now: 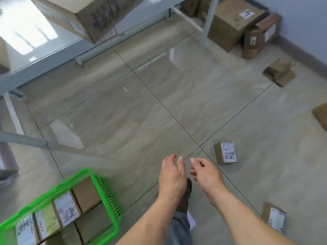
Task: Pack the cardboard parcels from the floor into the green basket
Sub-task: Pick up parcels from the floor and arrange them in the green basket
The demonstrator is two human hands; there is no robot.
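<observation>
Both bare forearms reach out from the near edge over the glossy beige tiled floor (pixel 123 110). On the left hand (pixel 172 175) the fingers (pixel 180 163) are loosely curved and slightly apart, holding nothing; the right hand (pixel 206 175) is the same, thumb forward, empty. A small labelled cardboard parcel (pixel 225 152) lies on the floor just right of the right hand; another labelled parcel (pixel 274 218) lies near right. At near left the green plastic mesh basket (pixel 108 193) stands on the floor, holding several cardboard parcels (pixel 66 208) in rows. Larger brown cartons (pixel 228 27) sit far right by the wall.
</observation>
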